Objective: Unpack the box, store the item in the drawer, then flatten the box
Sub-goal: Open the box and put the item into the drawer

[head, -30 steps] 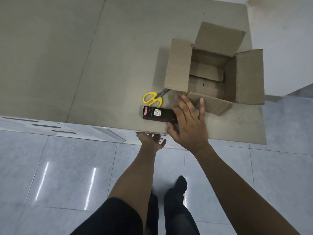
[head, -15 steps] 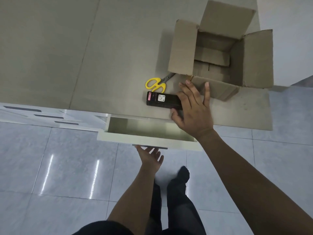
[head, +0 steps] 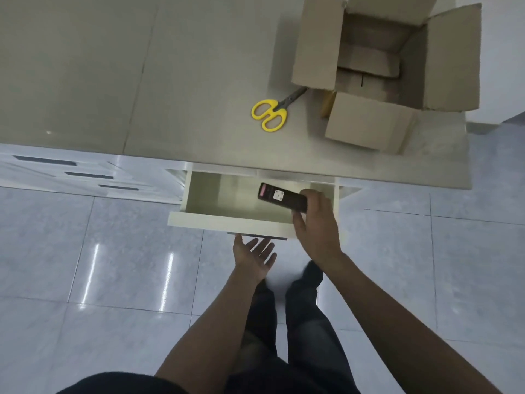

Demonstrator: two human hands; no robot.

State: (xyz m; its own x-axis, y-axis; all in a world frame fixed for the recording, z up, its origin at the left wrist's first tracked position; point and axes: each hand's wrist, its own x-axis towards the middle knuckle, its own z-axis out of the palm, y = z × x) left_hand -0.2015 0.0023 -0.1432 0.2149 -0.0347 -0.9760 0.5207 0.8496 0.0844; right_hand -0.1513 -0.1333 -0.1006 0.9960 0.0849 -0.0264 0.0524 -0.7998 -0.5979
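Observation:
A white drawer (head: 227,223) stands pulled out under the grey counter's front edge. My right hand (head: 316,223) grips the right end of a slim black item (head: 279,196) with a pink and a white label, holding it over the drawer's inside. My left hand (head: 254,255) is palm up, fingers spread, just below the drawer front's underside handle. The open cardboard box (head: 451,58) sits on the counter at the far right, flaps spread, with only cardboard showing inside.
Yellow-handled scissors (head: 270,113) lie on the counter (head: 113,66) left of the box. More white drawers (head: 85,174) are shut to the left. Glossy floor tiles (head: 99,265) and my legs fill the lower part of the view.
The drawer has slid further out. My right hand lifted the black item off the counter and brought it down over the drawer. My left hand stays under the drawer front.

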